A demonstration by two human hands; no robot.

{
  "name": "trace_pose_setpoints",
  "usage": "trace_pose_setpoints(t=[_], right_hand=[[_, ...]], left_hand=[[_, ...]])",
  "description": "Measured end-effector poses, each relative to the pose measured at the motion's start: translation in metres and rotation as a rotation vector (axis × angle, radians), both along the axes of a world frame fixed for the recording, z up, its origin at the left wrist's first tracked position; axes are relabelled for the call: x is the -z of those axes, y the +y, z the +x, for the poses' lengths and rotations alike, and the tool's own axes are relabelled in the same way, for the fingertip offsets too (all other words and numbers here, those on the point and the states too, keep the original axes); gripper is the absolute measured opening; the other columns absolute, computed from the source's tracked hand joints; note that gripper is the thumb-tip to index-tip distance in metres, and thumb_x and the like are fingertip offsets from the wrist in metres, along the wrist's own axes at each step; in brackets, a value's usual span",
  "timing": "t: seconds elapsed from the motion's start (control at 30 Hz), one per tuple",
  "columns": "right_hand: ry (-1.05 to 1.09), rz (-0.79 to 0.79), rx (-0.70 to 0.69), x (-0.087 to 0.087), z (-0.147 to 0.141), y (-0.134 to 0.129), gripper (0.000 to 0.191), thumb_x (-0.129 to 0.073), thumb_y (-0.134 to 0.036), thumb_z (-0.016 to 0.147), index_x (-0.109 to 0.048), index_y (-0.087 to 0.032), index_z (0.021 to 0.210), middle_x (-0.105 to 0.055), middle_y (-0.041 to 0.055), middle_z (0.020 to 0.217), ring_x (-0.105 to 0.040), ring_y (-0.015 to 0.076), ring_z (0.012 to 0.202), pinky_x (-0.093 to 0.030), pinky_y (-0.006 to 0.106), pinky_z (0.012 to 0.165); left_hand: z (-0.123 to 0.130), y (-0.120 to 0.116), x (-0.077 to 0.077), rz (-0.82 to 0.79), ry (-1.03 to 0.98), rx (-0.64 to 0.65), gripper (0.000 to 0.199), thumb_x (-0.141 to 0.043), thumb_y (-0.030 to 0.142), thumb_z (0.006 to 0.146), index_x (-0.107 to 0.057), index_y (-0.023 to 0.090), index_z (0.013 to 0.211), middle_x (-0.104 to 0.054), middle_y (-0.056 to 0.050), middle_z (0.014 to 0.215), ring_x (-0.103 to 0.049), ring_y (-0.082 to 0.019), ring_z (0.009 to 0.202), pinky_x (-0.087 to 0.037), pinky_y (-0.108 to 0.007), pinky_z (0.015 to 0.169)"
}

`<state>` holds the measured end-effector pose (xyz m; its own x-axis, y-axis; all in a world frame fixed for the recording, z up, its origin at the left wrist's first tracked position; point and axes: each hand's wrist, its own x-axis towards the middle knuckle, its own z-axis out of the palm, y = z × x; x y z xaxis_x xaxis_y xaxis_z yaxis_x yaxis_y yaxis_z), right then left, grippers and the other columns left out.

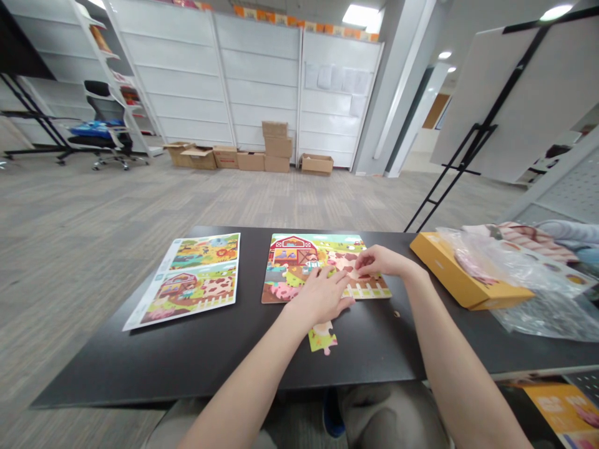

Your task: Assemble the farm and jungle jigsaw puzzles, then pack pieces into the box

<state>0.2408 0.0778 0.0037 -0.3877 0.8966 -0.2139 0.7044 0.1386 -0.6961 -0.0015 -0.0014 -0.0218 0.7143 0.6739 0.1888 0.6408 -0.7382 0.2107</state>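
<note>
A farm jigsaw puzzle (pixel 292 255) with a red barn, a cow and a white fence lies on the black table (pixel 210 349). Over its lower middle my left hand (pixel 322 293) rests with fingers spread, holding nothing. My right hand (pixel 377 260) is at the puzzle's right side, its fingers pressed together on the cow area; whatever they grip is hidden. A loose piece (pixel 322 338), green with pink, lies just below my left hand. Left of the puzzle is a printed sheet (pixel 191 280) showing two pictures, one matching the farm scene.
On the right of the table stand a yellow box (pixel 468 287) and clear plastic packaging (pixel 528 268), with folded cloths behind. A tiny brown bit (pixel 397 314) lies right of the puzzle. Cardboard boxes (pixel 277 146) line the far shelves beyond the table.
</note>
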Motion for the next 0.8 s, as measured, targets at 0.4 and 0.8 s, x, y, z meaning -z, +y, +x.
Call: trace_pose_setpoints(t=[0.4,0.8], right_hand=[[0.022,0.132,0.043,0.007,0.002,0.004,0.038,-0.076,-0.053,0.071,-0.075,-0.016,0.081,-0.072,0.0041,0.071,-0.06,0.0159,0.063,-0.043,0.026,0.056],[0.007,0.325,0.159,0.011,-0.011,0.008,0.037,-0.068,-0.054,0.078,-0.074,-0.017,0.079,-0.07,0.0046,0.068,-0.057,0.0157,0.058,-0.04,0.027,0.053]], left_hand=[[-0.04,-0.012,-0.049,-0.171,0.016,-0.049,0.016,-0.057,0.026,0.091,-0.07,0.019,0.097,-0.073,-0.012,0.1,-0.069,-0.029,0.095,-0.052,-0.037,0.081],[-0.064,-0.064,-0.049,-0.214,0.21,-0.098,0.037,-0.076,0.038,0.08,-0.067,0.017,0.11,-0.072,-0.014,0.108,-0.069,-0.032,0.101,-0.052,-0.036,0.076]])
